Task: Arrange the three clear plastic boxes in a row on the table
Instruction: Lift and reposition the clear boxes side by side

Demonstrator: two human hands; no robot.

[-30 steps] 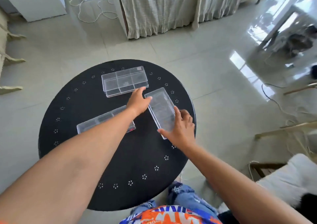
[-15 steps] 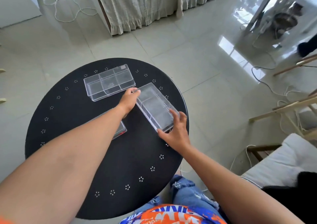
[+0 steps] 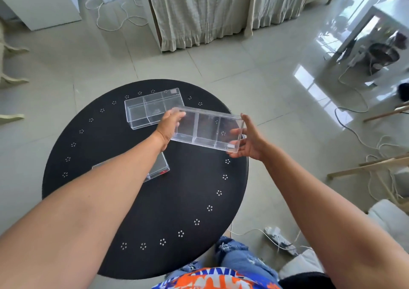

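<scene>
A clear plastic box (image 3: 207, 131) with inner dividers is lifted off the round black table (image 3: 177, 200), tilted, with its long side across my view. My left hand (image 3: 169, 126) grips its left end and my right hand (image 3: 247, 142) grips its right end. A second clear box (image 3: 146, 109) lies flat at the far side of the table, just behind my left hand. A third clear box (image 3: 160, 167) lies at the left middle, mostly hidden under my left forearm.
The table's right edge is just beneath the held box. On the tiled floor lie cables and a power strip (image 3: 278, 240) at the right front. Wooden chair legs (image 3: 365, 167) stand to the right, curtains (image 3: 210, 12) behind.
The box that lay on the table under both hands has been lifted and turned from pointing away from me to lying crosswise. The other two boxes have not moved.
</scene>
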